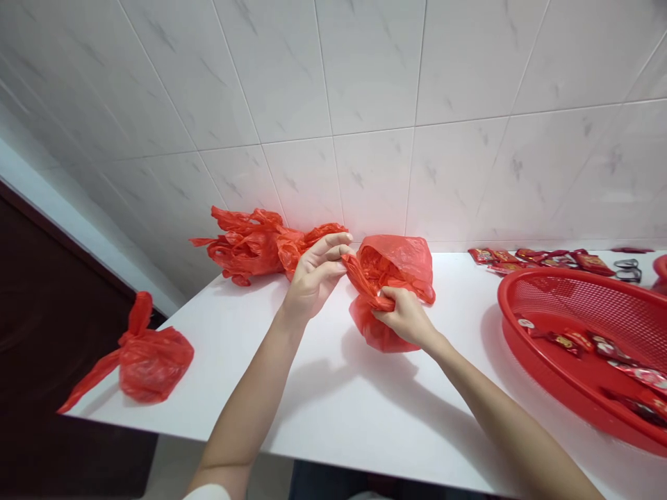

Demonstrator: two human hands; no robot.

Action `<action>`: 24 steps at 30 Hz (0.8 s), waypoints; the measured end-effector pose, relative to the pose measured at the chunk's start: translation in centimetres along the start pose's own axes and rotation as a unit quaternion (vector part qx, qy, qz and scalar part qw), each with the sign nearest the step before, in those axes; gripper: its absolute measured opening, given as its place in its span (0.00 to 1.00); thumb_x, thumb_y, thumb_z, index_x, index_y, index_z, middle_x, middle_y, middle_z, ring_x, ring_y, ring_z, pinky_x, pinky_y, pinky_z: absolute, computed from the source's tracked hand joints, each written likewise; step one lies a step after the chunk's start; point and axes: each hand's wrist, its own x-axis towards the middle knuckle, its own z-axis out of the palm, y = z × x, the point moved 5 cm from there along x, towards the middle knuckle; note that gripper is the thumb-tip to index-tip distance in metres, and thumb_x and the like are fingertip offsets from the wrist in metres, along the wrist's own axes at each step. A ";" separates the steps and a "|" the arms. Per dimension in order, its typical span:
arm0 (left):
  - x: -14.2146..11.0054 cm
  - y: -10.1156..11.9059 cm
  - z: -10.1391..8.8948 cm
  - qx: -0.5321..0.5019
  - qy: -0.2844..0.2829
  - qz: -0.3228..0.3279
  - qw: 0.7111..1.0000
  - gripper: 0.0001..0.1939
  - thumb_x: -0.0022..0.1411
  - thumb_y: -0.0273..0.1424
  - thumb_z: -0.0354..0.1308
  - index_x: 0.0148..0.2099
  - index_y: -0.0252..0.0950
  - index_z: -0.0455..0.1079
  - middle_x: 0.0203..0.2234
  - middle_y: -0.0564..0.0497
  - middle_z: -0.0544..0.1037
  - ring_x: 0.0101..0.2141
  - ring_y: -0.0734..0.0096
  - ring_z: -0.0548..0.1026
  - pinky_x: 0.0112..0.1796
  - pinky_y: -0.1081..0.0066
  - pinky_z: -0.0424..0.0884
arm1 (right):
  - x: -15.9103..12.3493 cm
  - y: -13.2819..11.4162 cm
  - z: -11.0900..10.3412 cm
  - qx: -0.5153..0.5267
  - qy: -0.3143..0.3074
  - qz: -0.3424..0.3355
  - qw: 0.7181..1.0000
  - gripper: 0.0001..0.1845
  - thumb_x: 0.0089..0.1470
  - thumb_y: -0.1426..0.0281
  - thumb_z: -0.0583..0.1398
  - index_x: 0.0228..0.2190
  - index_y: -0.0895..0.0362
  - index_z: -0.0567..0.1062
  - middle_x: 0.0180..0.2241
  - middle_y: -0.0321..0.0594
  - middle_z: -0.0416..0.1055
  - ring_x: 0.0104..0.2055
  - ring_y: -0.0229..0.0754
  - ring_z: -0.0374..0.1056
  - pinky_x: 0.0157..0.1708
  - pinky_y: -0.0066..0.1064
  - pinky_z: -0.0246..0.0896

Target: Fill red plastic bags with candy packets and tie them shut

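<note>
A red plastic bag (383, 333) hangs bunched at its neck just above the white table. My right hand (404, 316) is closed around the gathered plastic. At the bag's twisted upper end, my left hand (317, 274) pinches the tip between thumb and fingers, with some fingers stretched out. Directly behind, more red plastic (404, 257) lies against the wall; whether it is a separate bag I cannot tell. What the held bag contains is hidden by the plastic.
Crumpled red bags (250, 243) lie at the wall on the left. A knotted red bag (156, 364) sits near the table's left edge. On the right stand a red mesh basket (526, 347) with wrapped sweets, several red packets (547, 259) and black clips (628, 269).
</note>
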 end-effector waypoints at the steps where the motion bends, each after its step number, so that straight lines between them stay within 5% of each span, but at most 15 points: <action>1: -0.1 0.0 0.1 0.000 -0.003 0.007 1.000 0.17 0.48 0.23 0.65 0.43 0.38 0.75 0.27 0.54 0.75 0.28 0.75 0.70 0.33 0.72 0.68 | -0.1 0.0 -0.1 -0.049 0.020 0.013 0.998 0.17 0.46 0.76 0.57 0.20 0.53 0.51 0.18 0.29 0.52 0.23 0.36 0.48 0.24 0.31 0.38; 4: -0.3 0.1 0.5 0.013 -0.018 0.017 1.000 0.18 0.48 0.23 0.64 0.44 0.39 0.75 0.27 0.54 0.74 0.29 0.74 0.70 0.34 0.72 0.68 | -0.3 -0.1 -0.1 -0.154 0.050 0.043 0.986 0.15 0.48 0.79 0.56 0.23 0.53 0.54 0.20 0.31 0.57 0.22 0.37 0.49 0.25 0.32 0.38; 7: -0.3 0.1 0.7 0.030 -0.018 0.012 0.999 0.16 0.46 0.24 0.63 0.41 0.39 0.75 0.26 0.54 0.73 0.29 0.73 0.70 0.33 0.71 0.68 | -0.4 -0.3 0.1 -0.136 -0.012 0.005 0.991 0.12 0.50 0.77 0.59 0.26 0.53 0.59 0.22 0.32 0.61 0.24 0.39 0.55 0.25 0.30 0.42; 11: 0.1 0.2 0.2 0.017 0.021 0.014 1.000 0.13 0.44 0.24 0.58 0.35 0.39 0.75 0.24 0.55 0.70 0.24 0.74 0.66 0.29 0.71 0.66 | -1.1 -1.8 -0.1 0.084 -0.159 -0.122 0.976 0.19 0.51 0.62 0.68 0.42 0.53 0.71 0.40 0.40 0.73 0.37 0.44 0.67 0.35 0.33 0.60; 15: 0.6 0.0 0.2 -0.017 0.043 -0.003 0.999 0.12 0.44 0.25 0.56 0.34 0.40 0.73 0.21 0.56 0.62 0.22 0.75 0.60 0.29 0.68 0.65 | -1.4 -2.6 -0.3 0.284 -0.210 -0.122 0.928 0.27 0.60 0.57 0.63 0.56 0.52 0.68 0.48 0.44 0.71 0.36 0.39 0.68 0.36 0.33 0.66; 20: 0.4 -0.8 1.2 -0.028 0.038 -0.032 0.998 0.12 0.43 0.26 0.55 0.34 0.40 0.73 0.20 0.56 0.59 0.22 0.74 0.58 0.30 0.67 0.62 | -2.1 -3.5 2.0 0.388 -0.307 -0.112 0.862 0.22 0.57 0.59 0.66 0.49 0.55 0.73 0.46 0.43 0.72 0.28 0.34 0.66 0.26 0.28 0.64; 24: 0.3 -0.4 1.3 -0.026 0.018 -0.025 0.999 0.11 0.46 0.30 0.56 0.34 0.39 0.75 0.17 0.56 0.57 0.21 0.74 0.57 0.29 0.67 0.61 | -2.1 -3.4 2.4 0.368 -0.264 -0.118 0.884 0.16 0.52 0.59 0.70 0.34 0.58 0.76 0.27 0.33 0.67 0.28 0.35 0.60 0.30 0.29 0.56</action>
